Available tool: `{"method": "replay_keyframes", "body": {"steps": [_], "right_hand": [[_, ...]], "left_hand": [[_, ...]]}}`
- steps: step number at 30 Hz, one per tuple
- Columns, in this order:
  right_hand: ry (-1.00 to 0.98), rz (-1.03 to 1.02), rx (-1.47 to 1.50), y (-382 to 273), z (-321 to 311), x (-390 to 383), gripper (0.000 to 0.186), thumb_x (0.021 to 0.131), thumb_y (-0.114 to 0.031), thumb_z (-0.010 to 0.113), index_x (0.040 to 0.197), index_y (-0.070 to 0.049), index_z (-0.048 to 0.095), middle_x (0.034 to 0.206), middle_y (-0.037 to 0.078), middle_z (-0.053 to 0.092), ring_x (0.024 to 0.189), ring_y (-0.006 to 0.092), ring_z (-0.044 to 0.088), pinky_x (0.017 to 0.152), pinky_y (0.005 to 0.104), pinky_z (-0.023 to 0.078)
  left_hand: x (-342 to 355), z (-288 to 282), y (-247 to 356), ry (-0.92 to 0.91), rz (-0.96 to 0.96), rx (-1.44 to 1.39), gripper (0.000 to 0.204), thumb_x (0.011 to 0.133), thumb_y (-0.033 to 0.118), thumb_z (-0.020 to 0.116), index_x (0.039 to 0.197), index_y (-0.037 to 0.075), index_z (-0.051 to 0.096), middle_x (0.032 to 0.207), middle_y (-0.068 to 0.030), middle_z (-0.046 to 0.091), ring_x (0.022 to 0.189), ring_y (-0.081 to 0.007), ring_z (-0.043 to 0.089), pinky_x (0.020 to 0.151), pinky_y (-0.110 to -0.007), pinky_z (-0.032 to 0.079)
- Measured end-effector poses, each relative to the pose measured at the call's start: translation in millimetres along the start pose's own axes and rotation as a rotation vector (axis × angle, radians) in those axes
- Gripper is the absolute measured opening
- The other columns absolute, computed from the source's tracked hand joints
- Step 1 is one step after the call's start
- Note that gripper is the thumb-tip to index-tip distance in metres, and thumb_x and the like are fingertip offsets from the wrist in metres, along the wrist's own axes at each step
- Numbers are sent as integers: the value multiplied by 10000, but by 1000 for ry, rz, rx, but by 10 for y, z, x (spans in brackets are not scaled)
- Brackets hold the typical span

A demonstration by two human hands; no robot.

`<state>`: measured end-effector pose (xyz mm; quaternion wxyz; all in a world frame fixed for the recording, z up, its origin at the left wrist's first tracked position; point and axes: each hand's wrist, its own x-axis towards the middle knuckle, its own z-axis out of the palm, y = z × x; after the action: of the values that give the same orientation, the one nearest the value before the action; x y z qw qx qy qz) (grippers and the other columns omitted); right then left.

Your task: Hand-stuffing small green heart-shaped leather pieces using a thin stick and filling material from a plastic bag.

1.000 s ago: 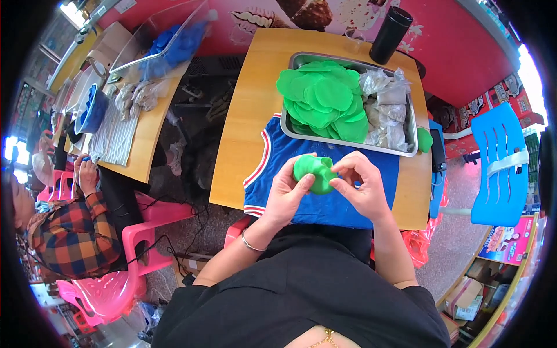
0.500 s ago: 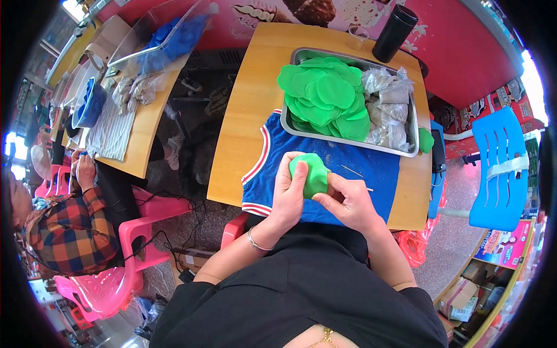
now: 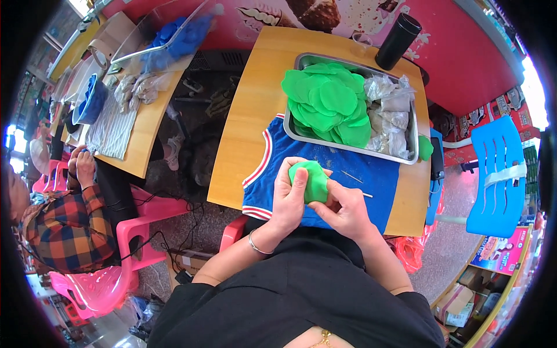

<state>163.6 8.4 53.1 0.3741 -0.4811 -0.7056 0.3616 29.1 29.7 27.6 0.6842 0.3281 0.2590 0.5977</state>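
My left hand (image 3: 288, 198) is closed around a soft green rubber piece (image 3: 314, 181), thumb lying across its front. On the right side of that piece, my right hand (image 3: 350, 211) pinches its edge between thumb and fingers. Whatever may be inside the green piece is hidden. Below both hands a blue jersey (image 3: 271, 174) with red-and-white trim is spread out, with two thin sticks (image 3: 352, 176) on it. Just beyond stands a metal tray (image 3: 355, 148) with a heap of flat green rubber pieces (image 3: 325, 98) and several small clear bags of greyish filling (image 3: 395, 104).
The wooden table (image 3: 231, 165) also carries a black tumbler (image 3: 398, 40) and a clear cup (image 3: 362, 39) at the back. A blue chair (image 3: 496, 174) stands right. A co-worker in a plaid shirt (image 3: 69, 232) sits left on a pink chair (image 3: 142, 232) by another table (image 3: 139, 142).
The green piece has turned slightly in my hands, and my right fingers have shifted behind its right edge. The whole view has moved slightly.
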Motion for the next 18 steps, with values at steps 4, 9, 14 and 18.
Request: {"method": "replay_keyframes", "body": {"steps": [4,9,14,18], "right_hand": [[1,-32,-100,-10,61,11,317,711,-191,718,929,-25,557,568,74,553,457,192,549,435,278,403],[40,-23,-109,-47,60,58,274,737,-238,699,871,-40,564,549,79,526,450,197,523,435,288,391],[171,-60,78,-76,-47,125,172,719,-114,718,747,-35,568,661,40,487,472,93,398,440,232,337],[276,-88,86,-56,-24,166,231,722,-89,721,725,-23,499,716,19,453,491,65,366,435,219,308]], "left_hand": [[-15,16,29,-18,17,21,279,939,287,446,1024,27,395,961,-169,601,864,-170,599,742,-272,498],[43,-12,43,-43,20,76,337,919,355,452,1027,41,392,975,-174,591,857,-178,597,751,-294,494],[-11,-31,-1,-33,29,48,312,921,331,462,1029,46,400,968,-162,589,893,-173,584,787,-301,478],[-19,37,-59,81,-34,-7,193,934,229,481,1006,53,446,907,-17,526,833,-65,495,733,-203,417]]}}
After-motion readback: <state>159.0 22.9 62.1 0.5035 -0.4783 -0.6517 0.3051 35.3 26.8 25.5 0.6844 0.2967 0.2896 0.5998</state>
